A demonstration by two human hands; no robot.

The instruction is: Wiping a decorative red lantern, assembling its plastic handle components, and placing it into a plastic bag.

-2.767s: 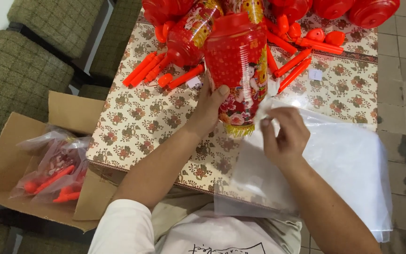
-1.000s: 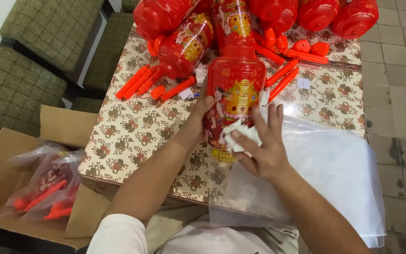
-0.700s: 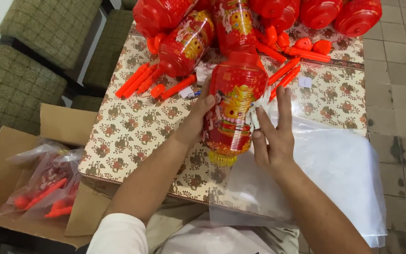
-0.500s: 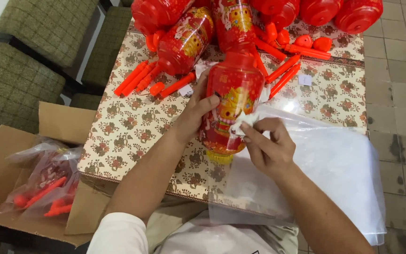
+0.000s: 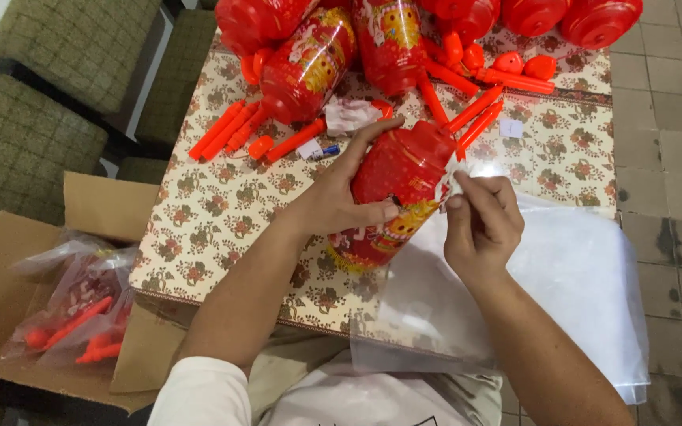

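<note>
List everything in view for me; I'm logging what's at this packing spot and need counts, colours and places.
held lantern: one, red with gold print, over the table's near middle, in the left hand.
other lanterns: at least six, red, along the table's far edge.
sticks: many, orange-red, loose among the lanterns.
clear bags: a stack, transparent, on the table's right end.
table: one, cream floral cloth.
box: one, brown cardboard, left of the table on the floor, holding bagged lanterns.
chairs: two, green, far left.
left hand: grips the held lantern.
right hand: fingers pinch a bag's edge beside the held lantern.
</note>
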